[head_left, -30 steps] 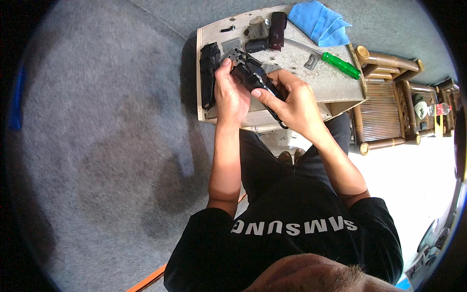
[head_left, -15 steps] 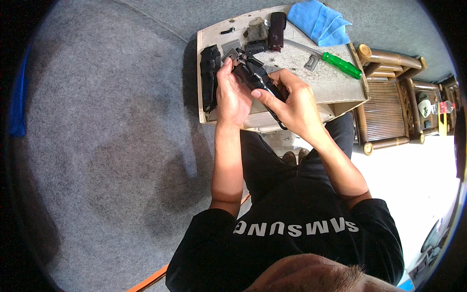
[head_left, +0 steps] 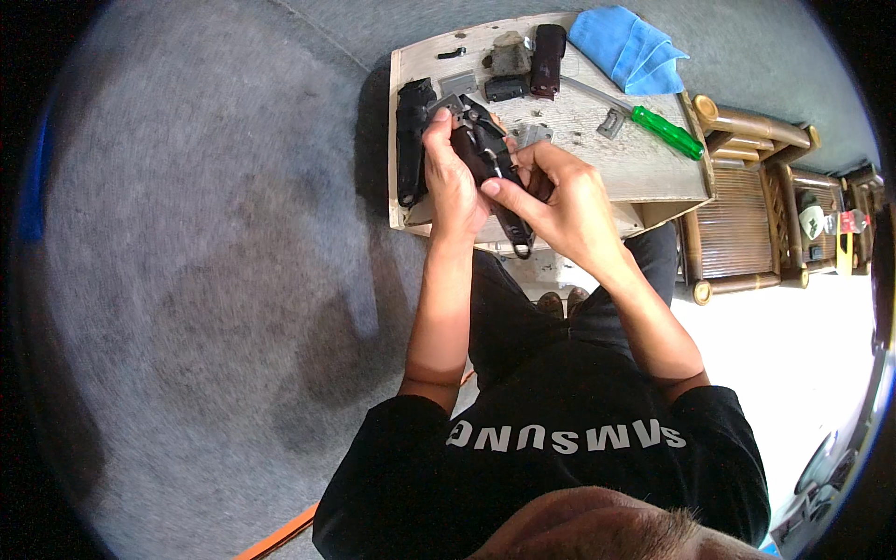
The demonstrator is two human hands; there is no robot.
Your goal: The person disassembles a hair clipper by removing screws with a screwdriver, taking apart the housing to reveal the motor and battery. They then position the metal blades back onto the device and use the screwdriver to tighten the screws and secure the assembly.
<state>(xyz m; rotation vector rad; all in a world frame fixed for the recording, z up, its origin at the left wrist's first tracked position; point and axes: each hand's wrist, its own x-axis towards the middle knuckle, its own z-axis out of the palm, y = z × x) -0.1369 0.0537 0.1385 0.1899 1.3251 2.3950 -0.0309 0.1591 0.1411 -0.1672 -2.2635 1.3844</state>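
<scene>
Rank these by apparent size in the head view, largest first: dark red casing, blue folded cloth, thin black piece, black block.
1. Blue folded cloth
2. Dark red casing
3. Black block
4. Thin black piece

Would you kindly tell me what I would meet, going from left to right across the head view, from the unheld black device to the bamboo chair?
Unheld black device → left hand → held black device → right hand → green screwdriver handle → bamboo chair.
</scene>
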